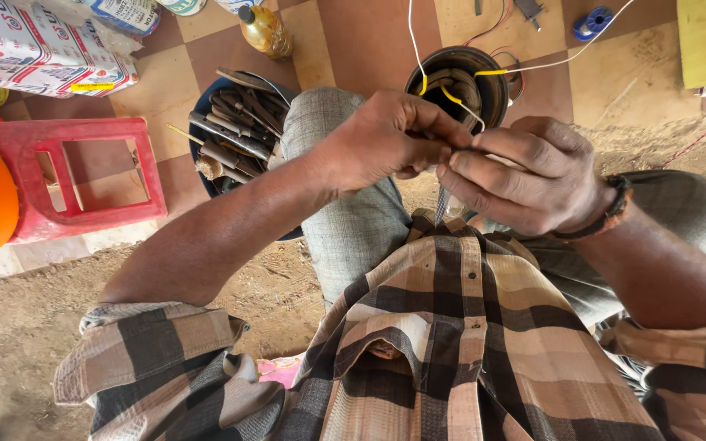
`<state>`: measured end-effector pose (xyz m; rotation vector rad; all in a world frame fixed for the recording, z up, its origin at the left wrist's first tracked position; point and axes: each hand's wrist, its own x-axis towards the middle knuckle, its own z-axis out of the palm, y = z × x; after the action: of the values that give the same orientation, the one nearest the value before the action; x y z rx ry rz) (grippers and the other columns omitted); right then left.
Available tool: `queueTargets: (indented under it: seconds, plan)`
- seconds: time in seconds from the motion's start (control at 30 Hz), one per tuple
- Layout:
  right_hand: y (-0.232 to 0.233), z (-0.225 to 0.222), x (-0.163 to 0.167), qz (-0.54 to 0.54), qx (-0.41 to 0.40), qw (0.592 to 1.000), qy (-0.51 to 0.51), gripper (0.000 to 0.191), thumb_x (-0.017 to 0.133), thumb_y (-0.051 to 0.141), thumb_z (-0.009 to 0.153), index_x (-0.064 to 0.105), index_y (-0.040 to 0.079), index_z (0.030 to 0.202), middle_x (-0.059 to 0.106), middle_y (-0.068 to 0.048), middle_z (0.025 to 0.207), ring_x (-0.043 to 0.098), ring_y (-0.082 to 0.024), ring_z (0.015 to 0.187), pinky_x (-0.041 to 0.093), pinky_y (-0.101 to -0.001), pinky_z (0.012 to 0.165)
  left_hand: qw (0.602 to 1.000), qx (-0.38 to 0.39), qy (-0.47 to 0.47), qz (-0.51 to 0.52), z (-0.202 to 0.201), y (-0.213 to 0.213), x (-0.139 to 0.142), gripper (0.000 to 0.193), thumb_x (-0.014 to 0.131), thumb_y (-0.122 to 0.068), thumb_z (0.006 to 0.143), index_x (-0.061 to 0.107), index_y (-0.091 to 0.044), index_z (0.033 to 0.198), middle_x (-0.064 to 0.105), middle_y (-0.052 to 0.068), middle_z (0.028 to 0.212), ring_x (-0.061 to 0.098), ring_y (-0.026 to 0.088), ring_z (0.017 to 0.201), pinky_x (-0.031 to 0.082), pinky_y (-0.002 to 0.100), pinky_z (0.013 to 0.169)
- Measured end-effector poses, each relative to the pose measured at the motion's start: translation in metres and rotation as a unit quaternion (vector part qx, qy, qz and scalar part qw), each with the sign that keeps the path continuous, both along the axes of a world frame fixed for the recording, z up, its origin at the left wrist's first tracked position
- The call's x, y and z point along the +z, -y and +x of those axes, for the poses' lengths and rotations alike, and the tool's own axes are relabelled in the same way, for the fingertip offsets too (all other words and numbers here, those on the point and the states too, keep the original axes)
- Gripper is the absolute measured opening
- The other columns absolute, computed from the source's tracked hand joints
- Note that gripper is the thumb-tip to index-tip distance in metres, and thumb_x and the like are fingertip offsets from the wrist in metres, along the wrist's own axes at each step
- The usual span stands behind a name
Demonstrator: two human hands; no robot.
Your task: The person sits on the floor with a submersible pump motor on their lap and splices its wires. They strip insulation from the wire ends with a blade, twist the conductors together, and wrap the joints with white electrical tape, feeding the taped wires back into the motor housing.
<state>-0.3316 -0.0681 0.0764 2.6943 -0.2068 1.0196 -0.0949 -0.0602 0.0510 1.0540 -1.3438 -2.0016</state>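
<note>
Yellow-sleeved wire [455, 96] between both hands' pinching fingertips [451, 155]

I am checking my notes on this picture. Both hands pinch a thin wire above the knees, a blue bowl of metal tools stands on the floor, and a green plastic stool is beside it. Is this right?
Not quite: in the head view the plastic stool is red, not green. The rest holds: the left hand and right hand pinch the thin wire, and the blue bowl of metal tools stands beside the stool.
</note>
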Motion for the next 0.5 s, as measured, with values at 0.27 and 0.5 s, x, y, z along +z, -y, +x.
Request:
queueTargets:
  seconds: [0.27,0.5]
  plan:
    - [0.031,0.004,0.009,0.42,-0.083,0.904,0.019,0.013,0.082,-0.003,0.09,0.076,0.001,0.101,0.07,-0.008,0.088,0.067,-0.018,0.074,0.052,-0.028,0.063,0.979,0.041,0.064,-0.187,-0.004,0.0,0.004,0.022,0.079,-0.009,0.091,0.076,0.0,0.11,0.077,0.001,0.09,0.069,0.005,0.075,0.057,0.022,0.066]
    - [0.037,0.021,-0.02,0.618,-0.115,0.773,0.088,0.004,0.077,0.003,0.101,0.074,0.001,0.1,0.069,-0.001,0.075,0.062,-0.004,0.066,0.047,-0.0241,0.054,0.701,0.109,0.341,-0.617,-0.009,-0.029,0.014,0.02,0.083,-0.015,0.095,0.07,-0.004,0.106,0.061,0.005,0.092,0.069,0.018,0.078,0.059,0.032,0.066]
